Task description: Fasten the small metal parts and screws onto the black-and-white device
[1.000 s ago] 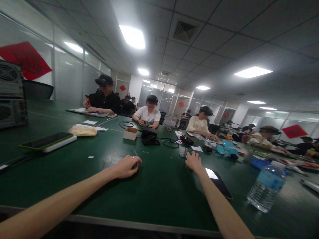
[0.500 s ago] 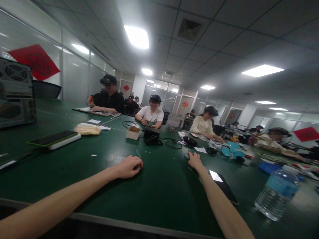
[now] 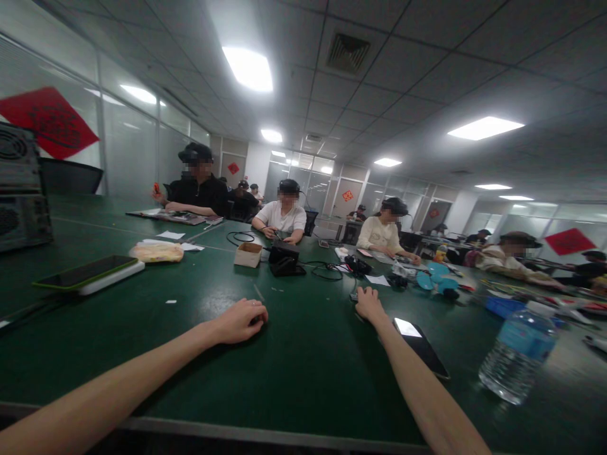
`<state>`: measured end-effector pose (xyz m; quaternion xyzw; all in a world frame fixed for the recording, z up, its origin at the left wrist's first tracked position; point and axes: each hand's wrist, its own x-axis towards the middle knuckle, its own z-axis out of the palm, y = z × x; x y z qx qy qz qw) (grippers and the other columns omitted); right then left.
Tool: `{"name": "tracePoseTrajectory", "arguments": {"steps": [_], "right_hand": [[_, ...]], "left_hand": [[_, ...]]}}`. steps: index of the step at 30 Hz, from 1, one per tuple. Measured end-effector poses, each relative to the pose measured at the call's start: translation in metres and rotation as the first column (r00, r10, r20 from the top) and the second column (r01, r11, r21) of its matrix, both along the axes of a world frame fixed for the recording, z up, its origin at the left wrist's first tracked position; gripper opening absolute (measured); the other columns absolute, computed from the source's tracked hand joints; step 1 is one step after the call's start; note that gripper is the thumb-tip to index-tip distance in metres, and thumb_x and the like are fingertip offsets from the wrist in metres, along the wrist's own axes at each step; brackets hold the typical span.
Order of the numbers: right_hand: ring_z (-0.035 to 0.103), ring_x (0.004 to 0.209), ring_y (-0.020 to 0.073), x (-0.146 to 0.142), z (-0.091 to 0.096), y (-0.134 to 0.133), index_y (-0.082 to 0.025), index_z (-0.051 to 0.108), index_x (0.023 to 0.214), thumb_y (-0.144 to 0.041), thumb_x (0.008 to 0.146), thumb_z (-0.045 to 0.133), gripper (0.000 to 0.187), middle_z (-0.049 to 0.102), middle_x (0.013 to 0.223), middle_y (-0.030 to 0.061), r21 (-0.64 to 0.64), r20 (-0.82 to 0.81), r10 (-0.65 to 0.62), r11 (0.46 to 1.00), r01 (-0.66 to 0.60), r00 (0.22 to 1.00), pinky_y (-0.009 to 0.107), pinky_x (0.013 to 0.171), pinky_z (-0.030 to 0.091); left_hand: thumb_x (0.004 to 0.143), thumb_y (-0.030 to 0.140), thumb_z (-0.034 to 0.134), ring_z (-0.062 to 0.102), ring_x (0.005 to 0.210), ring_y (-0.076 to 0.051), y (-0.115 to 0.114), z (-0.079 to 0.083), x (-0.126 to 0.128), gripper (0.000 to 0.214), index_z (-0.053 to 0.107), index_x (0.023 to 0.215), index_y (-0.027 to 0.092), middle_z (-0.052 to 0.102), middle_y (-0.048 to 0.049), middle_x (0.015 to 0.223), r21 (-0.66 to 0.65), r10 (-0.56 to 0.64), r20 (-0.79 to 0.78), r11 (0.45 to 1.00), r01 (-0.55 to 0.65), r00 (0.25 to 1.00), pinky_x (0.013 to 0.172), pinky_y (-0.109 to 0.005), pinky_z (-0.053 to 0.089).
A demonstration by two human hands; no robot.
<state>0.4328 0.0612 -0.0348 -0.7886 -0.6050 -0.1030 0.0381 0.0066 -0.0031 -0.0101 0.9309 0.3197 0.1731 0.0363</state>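
Both my arms stretch out over a long green table. My left hand rests on the table top with its fingers curled loosely under; I cannot make out anything in it. My right hand lies palm down further out, fingers reaching forward onto a small dark object that I cannot name. A black phone with a lit corner lies just right of my right forearm.
A water bottle lies at the right. A phone on a white pad sits at left, a computer case behind it. A small cardboard box, a black device and cables lie mid-table. Several people sit along the far side.
My hands have stayed almost still on the table. The camera view has swung slightly, first right and then back left.
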Motion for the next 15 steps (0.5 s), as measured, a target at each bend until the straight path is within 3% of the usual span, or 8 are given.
{"name": "tracePoseTrajectory", "arguments": {"steps": [4,10,15], "right_hand": [[0.039,0.119,0.0317,-0.0011,0.0004,-0.0008,-0.018,0.053,0.126,-0.013,0.085,0.043,0.042,0.044,0.127,0.0176,-0.016,-0.006,0.015,1.000,-0.015,1.000,0.039,0.090,0.037],[0.037,0.121,0.0315,-0.0016,0.0022,-0.0008,-0.021,0.041,0.138,-0.012,0.085,0.042,0.054,0.043,0.129,0.0178,-0.021,-0.033,0.006,1.000,-0.006,0.999,0.041,0.091,0.036],[0.039,0.119,0.0304,-0.0021,0.0027,-0.0015,-0.020,0.048,0.131,-0.012,0.085,0.042,0.046,0.044,0.127,0.0166,-0.023,-0.039,0.005,1.000,-0.006,0.999,0.039,0.090,0.036]], "left_hand": [[0.087,0.020,0.047,0.060,0.087,-0.020,-0.0012,0.0007,0.0002,0.017,0.063,0.093,0.020,0.066,-0.0046,0.095,-0.011,0.005,0.000,1.000,-0.005,1.000,0.080,-0.032,0.042],[0.087,0.021,0.046,0.059,0.088,-0.019,-0.0047,0.0032,0.0002,0.018,0.063,0.094,0.020,0.065,-0.0047,0.096,-0.021,0.006,0.005,1.000,-0.006,1.000,0.077,-0.031,0.043],[0.087,0.020,0.046,0.059,0.088,-0.019,-0.0039,0.0023,0.0001,0.019,0.063,0.094,0.020,0.065,-0.0046,0.096,-0.012,0.001,-0.004,1.000,-0.001,1.000,0.078,-0.031,0.043]]}}
